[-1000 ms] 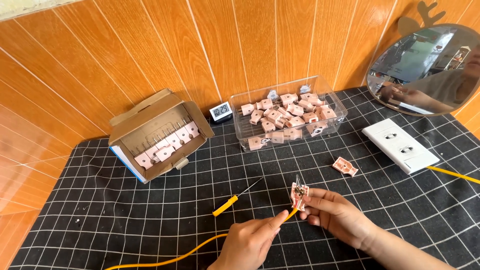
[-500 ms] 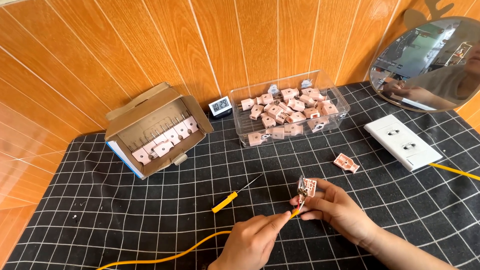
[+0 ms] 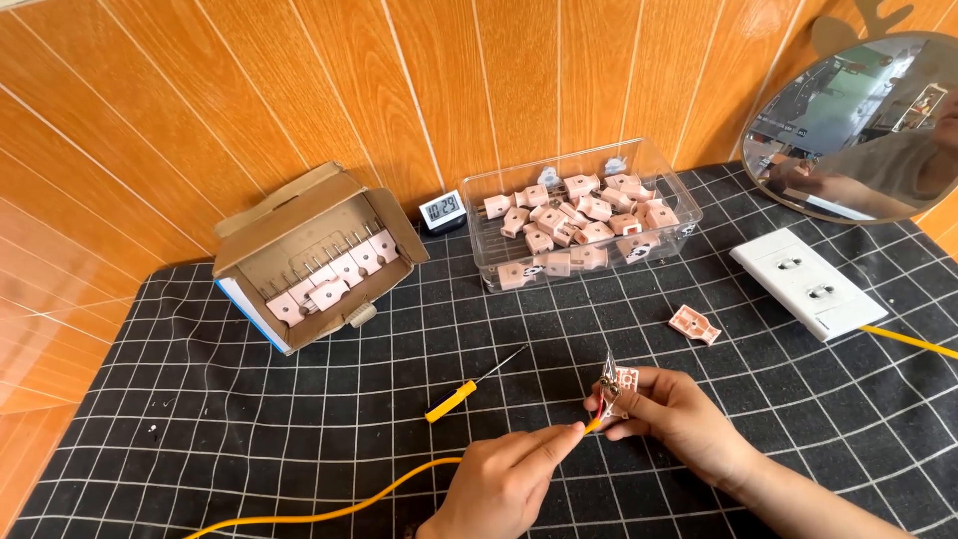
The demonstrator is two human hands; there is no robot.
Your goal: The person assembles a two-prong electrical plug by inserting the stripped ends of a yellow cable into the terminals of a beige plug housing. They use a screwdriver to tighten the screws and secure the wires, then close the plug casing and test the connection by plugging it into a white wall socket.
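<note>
Nearest the viewer, the left hand (image 3: 504,484) pinches the yellow cable (image 3: 329,511) between thumb and forefinger close to its stripped end, the smooth round sheath curving away to the lower left across the desk (image 3: 150,399), which is covered by a black mat ruled with a thin white grid. Just beside it, the right hand (image 3: 671,414) holds a small pink plastic plug half (image 3: 621,384) upright, fingers closed around its lower part, with thin metal contacts showing at its edge where the cable's red-tipped end meets it. To the left of the hands, apart from them, lies a slim screwdriver (image 3: 472,387) with a yellow handle and a thin dark shaft, set diagonally on the mat. Beyond the right hand a second pink plug shell (image 3: 695,324) rests flat and alone. Farther right lies a white rectangular socket plate (image 3: 806,282) with two outlets, a yellow lead running from beneath its near corner. At the back stand an open cardboard box (image 3: 309,250) tipped on its side with rows of pink plugs, a small digital clock (image 3: 441,210), and a clear plastic tray (image 3: 584,225) heaped with loose pink plug parts, all against orange wood panelling (image 3: 299,90); a round mirror (image 3: 863,125) leans at the far right.
</note>
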